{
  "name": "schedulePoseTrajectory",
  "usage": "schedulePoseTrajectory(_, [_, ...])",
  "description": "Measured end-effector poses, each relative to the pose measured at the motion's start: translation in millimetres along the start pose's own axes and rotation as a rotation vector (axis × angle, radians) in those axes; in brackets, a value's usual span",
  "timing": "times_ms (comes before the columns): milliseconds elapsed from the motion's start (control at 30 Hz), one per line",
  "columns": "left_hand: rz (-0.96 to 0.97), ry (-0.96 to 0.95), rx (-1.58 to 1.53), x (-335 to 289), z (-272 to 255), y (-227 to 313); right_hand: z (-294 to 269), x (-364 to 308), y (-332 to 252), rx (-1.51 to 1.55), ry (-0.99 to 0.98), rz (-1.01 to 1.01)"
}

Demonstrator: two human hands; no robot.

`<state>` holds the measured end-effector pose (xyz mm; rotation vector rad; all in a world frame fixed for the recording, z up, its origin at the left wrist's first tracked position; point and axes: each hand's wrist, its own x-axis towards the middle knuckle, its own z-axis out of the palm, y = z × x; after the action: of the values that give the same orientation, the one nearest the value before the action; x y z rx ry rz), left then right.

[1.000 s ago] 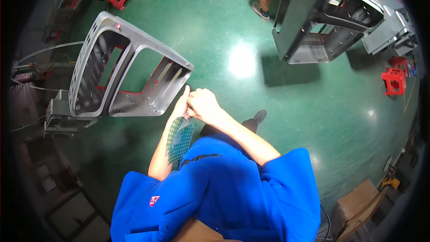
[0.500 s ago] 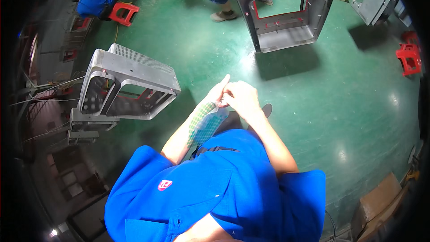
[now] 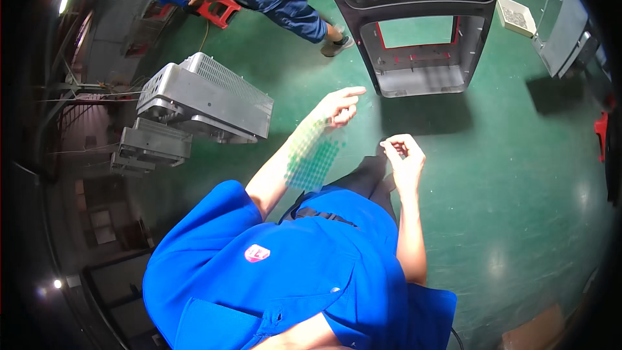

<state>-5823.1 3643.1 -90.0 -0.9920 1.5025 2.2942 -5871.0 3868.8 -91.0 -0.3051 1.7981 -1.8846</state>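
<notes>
A clear sheet with rows of green dots (image 3: pixel 315 160) hangs from my left hand (image 3: pixel 339 107) and lies along the inside of that forearm. The index finger of this hand is stretched out to the right, while the other fingers curl over the sheet's upper end. To the right and a little nearer, my right hand (image 3: pixel 406 158) is apart from the sheet, its thumb and fingertips closed in a pinch. Whatever those fingertips hold is too small to make out. Beyond my left hand hangs a dark grey housing (image 3: pixel 424 84) with red-edged rectangular openings.
Grey metal housings (image 3: pixel 207 94) hang at the left. A person in blue work clothes (image 3: pixel 288 10) walks at the far side, near a red stool (image 3: pixel 220 11). A white box of small parts (image 3: pixel 516 15) and a grey panel (image 3: pixel 562 29) are at the far right.
My hands have come apart: the left moved forward and right, the right moved to the right and slightly nearer. The walking person has come into fuller view, and the view has shifted.
</notes>
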Motion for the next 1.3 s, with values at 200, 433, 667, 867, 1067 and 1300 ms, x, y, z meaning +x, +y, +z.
schedulePoseTrajectory(200, [0.08, 0.091, -0.269, 69, -40, 18, -23, 13, 2, 0.055, 0.013, 0.075])
schedulePoseTrajectory(433, [0.0, 0.067, -0.198, 130, -45, 25, -48, 70, 8, 0.157, 0.073, 0.156])
schedulePoseTrajectory(667, [-0.042, 0.153, -0.166, 134, -46, 25, -63, 119, 13, 0.235, 0.111, 0.161])
schedulePoseTrajectory(867, [0.033, 0.15, -0.209, 128, -26, 23, -74, 138, 11, 0.259, 0.041, 0.214])
schedulePoseTrajectory(1067, [0.033, 0.249, -0.3, 127, 4, 19, -99, 146, 3, 0.235, -0.081, 0.25])
schedulePoseTrajectory(1300, [0.122, 0.235, -0.302, 126, 17, -1, -138, 151, 9, 0.231, -0.071, 0.274])
